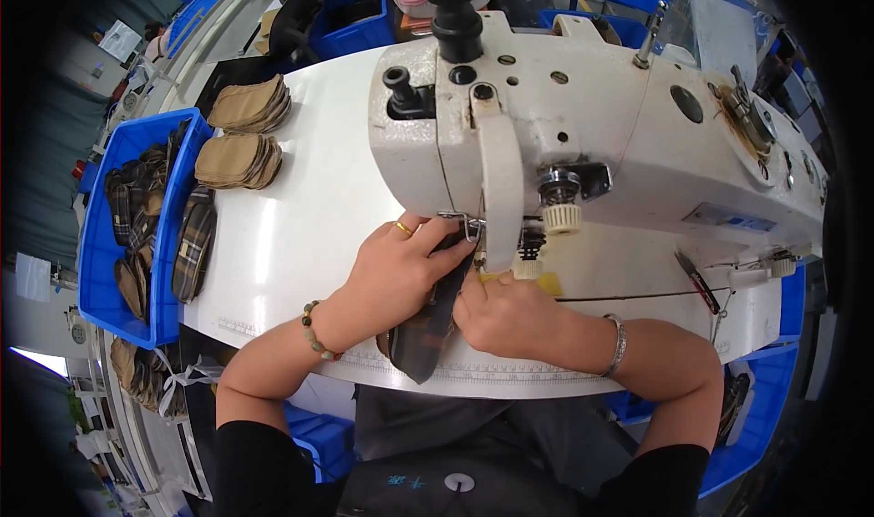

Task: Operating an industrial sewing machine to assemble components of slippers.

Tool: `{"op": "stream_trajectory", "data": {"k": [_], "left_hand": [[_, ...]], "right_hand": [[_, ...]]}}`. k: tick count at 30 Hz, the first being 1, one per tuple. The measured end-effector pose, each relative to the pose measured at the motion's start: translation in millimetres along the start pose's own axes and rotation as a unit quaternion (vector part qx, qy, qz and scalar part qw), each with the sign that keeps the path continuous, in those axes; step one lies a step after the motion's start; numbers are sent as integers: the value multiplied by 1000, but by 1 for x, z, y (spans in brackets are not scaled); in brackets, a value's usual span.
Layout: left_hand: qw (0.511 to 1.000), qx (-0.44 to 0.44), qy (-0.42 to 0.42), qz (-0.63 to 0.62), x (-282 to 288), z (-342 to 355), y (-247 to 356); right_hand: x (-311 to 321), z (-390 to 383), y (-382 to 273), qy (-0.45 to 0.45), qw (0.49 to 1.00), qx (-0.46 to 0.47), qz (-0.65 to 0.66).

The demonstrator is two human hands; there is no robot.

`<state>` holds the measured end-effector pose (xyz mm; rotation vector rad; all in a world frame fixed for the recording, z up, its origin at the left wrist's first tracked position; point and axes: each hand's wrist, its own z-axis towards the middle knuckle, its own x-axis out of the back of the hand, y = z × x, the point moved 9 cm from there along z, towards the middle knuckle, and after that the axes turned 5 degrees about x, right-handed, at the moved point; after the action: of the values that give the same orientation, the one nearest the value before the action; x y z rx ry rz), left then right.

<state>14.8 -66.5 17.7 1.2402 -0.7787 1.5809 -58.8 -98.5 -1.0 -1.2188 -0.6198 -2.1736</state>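
Clock centred on the dark plaid piece (423,339): it's on the white table (319,189), sandwiched between both hands, top end up at 1 o'clock under the sewing machine (546,107), pointy bottom end hanging down around 7. Left hand (393,267) sits at 10–11 o'clock, fingers bent and nearly closed, thumb and fingertips pinching the piece's upper part. Right hand (501,315) is at 3, curled into a loose fist against the edge; fingertips are hidden, so can't tell if it's gripping. Piece itself is long and narrow, grey-black with faint checks, brownish along the edges.
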Motion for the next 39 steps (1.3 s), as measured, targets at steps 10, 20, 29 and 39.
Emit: {"op": "stream_trajectory", "data": {"k": [10, 20, 29, 39], "left_hand": [[1000, 14, -19, 4, -2, 2, 2], [998, 25, -6, -60, -2, 4, -7], [993, -42, -42, -100, 9, -6, 13], [974, -21, -120, -190, 7, -10, -2]], "right_hand": [[0, -6, 2, -8, 999, 30, -36], [8, -2, 15, -5, 997, 7, -75], [15, -3, -29, -66, 995, 38, -56], [30, 1, -28, 35, 997, -16, -64]]}}
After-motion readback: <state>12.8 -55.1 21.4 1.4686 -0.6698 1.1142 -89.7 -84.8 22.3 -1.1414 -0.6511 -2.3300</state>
